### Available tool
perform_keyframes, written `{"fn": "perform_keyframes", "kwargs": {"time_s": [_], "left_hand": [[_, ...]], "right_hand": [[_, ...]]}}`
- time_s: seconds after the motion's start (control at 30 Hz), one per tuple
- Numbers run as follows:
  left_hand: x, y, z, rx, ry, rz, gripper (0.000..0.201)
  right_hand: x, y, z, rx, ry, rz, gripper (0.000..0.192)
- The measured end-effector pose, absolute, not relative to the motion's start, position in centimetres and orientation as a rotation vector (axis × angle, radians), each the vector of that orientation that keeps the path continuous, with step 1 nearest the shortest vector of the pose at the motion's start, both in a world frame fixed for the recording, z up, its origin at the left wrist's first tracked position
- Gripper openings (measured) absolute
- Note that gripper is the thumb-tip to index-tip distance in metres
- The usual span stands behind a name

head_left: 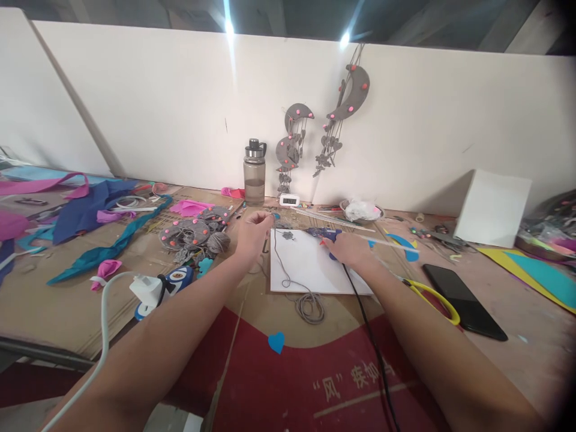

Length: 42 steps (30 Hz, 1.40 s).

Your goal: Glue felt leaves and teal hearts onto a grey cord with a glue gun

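Note:
My left hand (254,233) is closed in a pinch at the back left corner of a white board (310,264). Grey yarn (281,264) runs from its fingertips across the board to a loose coil (310,308) at the front edge. A small teal piece shows just beyond those fingers; whether they touch it I cannot tell. My right hand (348,250) is wrapped round a blue hot glue gun (324,232) with an orange trigger, its nozzle pointing left over the board. Near the nozzle lies a small grey felt flower (288,236).
Yellow-handled scissors (434,298) and a black phone (465,302) lie right of my right forearm. A water bottle (254,174) and small digital clock (289,200) stand behind. Felt scraps (94,207) and a white charger plug (147,289) are left. A blue heart (276,342) lies in front.

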<state>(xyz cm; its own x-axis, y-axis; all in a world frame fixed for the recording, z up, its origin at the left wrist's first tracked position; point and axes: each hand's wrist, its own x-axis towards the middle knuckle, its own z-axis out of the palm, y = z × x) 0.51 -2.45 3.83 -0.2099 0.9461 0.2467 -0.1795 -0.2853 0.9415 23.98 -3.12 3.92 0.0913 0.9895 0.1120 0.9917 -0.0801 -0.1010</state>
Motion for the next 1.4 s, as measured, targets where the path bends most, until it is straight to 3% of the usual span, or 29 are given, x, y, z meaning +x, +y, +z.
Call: {"fn": "perform_keyframes", "kwargs": {"time_s": [0.1, 0.17, 0.23, 0.37, 0.47, 0.57, 0.7, 0.8, 1.4], "left_hand": [[0.6, -3.0, 4.2, 1.420, 1.150, 1.709, 0.009], [0.7, -3.4, 4.4, 1.643, 1.224, 1.765, 0.007], [0.8, -3.8, 4.6, 1.871, 1.224, 1.824, 0.005], [1.1, -4.4, 4.8, 2.176, 1.083, 1.899, 0.006], [1.4, -4.5, 4.7, 2.165, 1.079, 1.867, 0.007], [1.6, -4.6, 4.6, 1.982, 1.137, 1.775, 0.005], [1.9, -4.7, 4.7, 1.731, 1.146, 1.622, 0.007], [2.1, -4.9, 4.8, 1.618, 1.103, 1.536, 0.010], [2.9, -5.4, 4.5, 1.373, 0.909, 1.497, 0.009]], "right_hand": [[22.8, -3.8, 4.6, -2.002, -1.903, -0.214, 0.032], [21.3, -4.5, 5.0, -1.630, -1.832, -0.136, 0.017], [19.5, -5.2, 5.3, -1.297, -1.736, 0.174, 0.010], [16.0, -6.8, 5.1, -0.856, -1.431, 0.997, 0.029], [14.8, -7.4, 4.9, -0.795, -1.272, 1.260, 0.037], [15.0, -7.4, 4.9, -0.920, -1.337, 1.089, 0.033], [15.8, -7.2, 5.1, -1.042, -1.523, 0.690, 0.013], [16.1, -7.2, 5.2, -1.077, -1.536, 0.552, 0.013], [15.8, -7.4, 5.4, -1.201, -1.472, 0.392, 0.017]]}}
